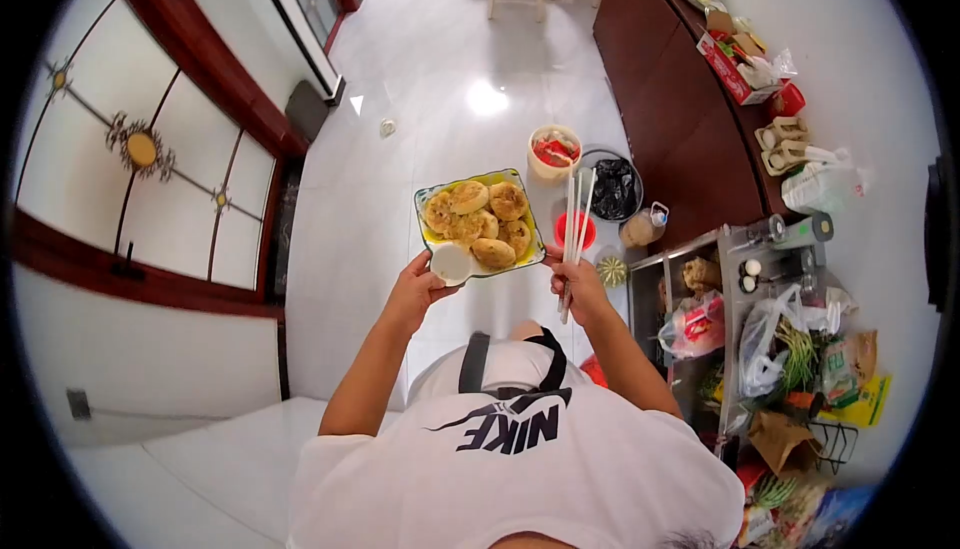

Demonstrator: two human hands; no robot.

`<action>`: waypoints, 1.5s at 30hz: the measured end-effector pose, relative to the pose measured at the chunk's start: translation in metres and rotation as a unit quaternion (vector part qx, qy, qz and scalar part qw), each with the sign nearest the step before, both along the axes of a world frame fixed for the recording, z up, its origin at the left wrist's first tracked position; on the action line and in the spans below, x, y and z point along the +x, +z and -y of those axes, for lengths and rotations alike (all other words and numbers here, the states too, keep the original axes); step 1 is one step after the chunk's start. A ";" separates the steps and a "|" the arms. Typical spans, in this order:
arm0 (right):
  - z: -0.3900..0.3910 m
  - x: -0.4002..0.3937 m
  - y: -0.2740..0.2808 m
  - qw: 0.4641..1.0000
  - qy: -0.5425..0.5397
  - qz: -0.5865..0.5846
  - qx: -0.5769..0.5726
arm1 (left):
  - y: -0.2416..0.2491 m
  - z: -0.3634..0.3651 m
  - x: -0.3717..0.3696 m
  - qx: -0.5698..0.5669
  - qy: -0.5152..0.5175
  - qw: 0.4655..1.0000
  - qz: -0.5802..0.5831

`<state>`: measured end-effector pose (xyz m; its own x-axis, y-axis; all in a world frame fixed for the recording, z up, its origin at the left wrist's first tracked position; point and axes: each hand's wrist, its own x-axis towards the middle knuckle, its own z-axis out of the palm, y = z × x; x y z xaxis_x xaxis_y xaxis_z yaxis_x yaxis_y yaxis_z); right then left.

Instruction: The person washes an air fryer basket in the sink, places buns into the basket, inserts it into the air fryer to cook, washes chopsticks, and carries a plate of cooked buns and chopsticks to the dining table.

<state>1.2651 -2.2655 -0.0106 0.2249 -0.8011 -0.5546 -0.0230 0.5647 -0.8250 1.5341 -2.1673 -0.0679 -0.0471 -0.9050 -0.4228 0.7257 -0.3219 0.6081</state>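
Observation:
A square yellow plate (521, 261) with a dark rim carries several browned round flatbreads (467, 198). At its near left corner sits a small white bowl (450, 264). My left hand (418, 291) is closed on that corner, its thumb side right by the bowl. My right hand (580, 287) grips a bunch of long pale chopsticks (572, 239), which point up and away from me. Fingers of the same hand are at the plate's right corner, supporting it. The plate is held over the floor in front of my body.
On the floor ahead are a cream bucket (553, 174), a bin with a black bag (613, 189), a red container (574, 232) and a striped squash (611, 270). A cluttered metal rack (735, 319) and dark cabinet (665, 79) line the right; a red-framed door (150, 139) is left.

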 end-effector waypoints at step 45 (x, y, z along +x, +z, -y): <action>1.142 0.489 -0.106 1.000 0.013 0.024 0.008 | -0.106 1.149 0.491 0.003 -0.005 1.000 0.022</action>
<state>1.7537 -3.4071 -0.1164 0.2721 -0.7863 -0.5548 0.0018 0.5769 -0.8168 2.0248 -3.3166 -0.1738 -0.0374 -0.9018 -0.4306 0.6943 -0.3334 0.6378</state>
